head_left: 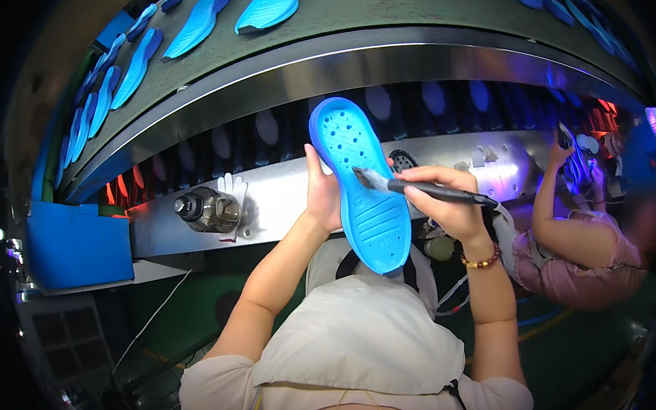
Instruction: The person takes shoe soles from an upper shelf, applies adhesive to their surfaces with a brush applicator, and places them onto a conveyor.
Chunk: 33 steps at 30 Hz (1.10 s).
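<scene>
A bright blue shoe sole [375, 224] is held up in front of me, its holed and ridged face toward me. My left hand [324, 193] grips it by the left edge, thumb upright beside it. In my right hand [448, 202] is a brush [435, 191] with a thick black handle, held somewhat like a pen. Its pale, blurred tip lies over the middle of the sole, at or just above the surface. Part of the sole's right edge is hidden by my right fingers.
Several blue soles [199, 21] lie on the green conveyor belt [355, 13] beyond a metal rail. A dark bottle [219, 210] and a white glove [233, 186] are on the metal ledge [283, 195] at left. At right, a co-worker's arm [574, 239] reaches toward the line.
</scene>
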Each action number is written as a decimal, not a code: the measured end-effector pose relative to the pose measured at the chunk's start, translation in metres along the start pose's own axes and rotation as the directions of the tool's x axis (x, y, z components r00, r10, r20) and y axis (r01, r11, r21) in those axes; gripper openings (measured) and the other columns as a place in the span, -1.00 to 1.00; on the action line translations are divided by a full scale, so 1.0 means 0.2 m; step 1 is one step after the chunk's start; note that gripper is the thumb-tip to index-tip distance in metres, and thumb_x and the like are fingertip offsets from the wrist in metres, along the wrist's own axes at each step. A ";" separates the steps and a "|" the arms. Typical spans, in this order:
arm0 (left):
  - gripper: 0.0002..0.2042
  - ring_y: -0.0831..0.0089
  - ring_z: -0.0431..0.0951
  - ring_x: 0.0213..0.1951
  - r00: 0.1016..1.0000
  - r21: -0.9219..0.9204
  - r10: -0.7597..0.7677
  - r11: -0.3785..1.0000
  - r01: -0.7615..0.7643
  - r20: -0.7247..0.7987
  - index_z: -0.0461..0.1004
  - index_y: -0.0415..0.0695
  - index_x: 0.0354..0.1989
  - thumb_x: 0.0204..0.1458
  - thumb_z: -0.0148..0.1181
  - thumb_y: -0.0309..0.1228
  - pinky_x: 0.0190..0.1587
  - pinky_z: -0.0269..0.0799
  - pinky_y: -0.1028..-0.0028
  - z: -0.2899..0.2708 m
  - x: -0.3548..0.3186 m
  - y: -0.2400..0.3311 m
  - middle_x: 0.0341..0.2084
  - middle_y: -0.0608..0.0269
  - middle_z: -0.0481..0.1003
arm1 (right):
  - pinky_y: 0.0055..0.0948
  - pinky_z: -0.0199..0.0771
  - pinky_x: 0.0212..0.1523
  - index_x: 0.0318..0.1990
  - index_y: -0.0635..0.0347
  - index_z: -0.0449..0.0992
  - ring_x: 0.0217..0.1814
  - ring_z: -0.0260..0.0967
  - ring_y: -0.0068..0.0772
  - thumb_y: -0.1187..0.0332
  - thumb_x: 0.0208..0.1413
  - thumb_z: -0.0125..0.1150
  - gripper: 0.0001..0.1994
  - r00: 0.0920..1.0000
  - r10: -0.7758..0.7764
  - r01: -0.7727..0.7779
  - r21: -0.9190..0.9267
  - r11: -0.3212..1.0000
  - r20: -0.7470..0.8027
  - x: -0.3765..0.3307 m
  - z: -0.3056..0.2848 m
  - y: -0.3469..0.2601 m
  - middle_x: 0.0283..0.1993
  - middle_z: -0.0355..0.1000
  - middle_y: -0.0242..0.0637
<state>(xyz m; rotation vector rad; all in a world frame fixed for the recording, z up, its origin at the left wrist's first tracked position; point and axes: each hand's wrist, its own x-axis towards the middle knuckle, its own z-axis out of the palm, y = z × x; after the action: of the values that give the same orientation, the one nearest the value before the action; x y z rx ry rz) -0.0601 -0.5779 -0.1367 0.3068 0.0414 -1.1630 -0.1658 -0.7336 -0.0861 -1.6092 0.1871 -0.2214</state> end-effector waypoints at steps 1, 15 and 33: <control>-0.05 0.10 0.33 -0.05 0.998 0.048 0.034 0.998 -0.031 -0.055 0.10 -0.19 0.09 -0.26 -0.54 0.44 0.02 0.22 0.11 0.02 0.00 -0.01 -0.06 -0.05 0.28 | -0.49 0.40 -0.21 -0.36 0.34 0.48 -0.28 0.43 -0.37 0.57 -0.20 0.17 -0.84 0.989 -0.145 0.145 -0.085 0.986 0.004 0.02 0.02 0.00 -0.36 0.46 -0.16; -0.13 -0.07 0.34 -0.10 0.968 0.079 0.249 0.965 -0.249 0.008 0.06 -0.13 0.13 -0.15 -0.55 0.37 -0.02 0.21 0.04 0.18 -0.01 0.00 -0.17 -0.09 0.35 | -0.45 0.40 -0.26 -0.41 0.26 0.48 -0.33 0.43 -0.29 0.54 -0.27 0.22 -0.83 0.883 -0.435 0.465 -0.208 0.860 0.175 0.04 0.03 -0.13 -0.40 0.45 -0.18; -0.21 0.07 0.15 0.09 0.873 -0.214 0.468 0.875 -0.435 0.137 -0.02 -0.26 0.15 -0.03 -0.38 0.24 0.16 -0.06 0.14 0.28 -0.02 0.22 0.07 0.02 0.16 | -0.39 0.22 0.05 -0.20 0.29 0.45 0.01 0.28 -0.23 0.55 -0.15 0.18 -0.73 0.987 -0.075 -0.016 0.540 0.842 0.145 -0.04 -0.04 0.00 -0.14 0.38 0.03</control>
<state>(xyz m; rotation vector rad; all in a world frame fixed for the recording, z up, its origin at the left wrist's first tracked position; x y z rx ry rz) -0.0289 -0.5725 -0.0721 0.0410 -0.0871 -0.7065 -0.1758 -0.7392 -0.0859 -1.0563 -0.0294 -0.1487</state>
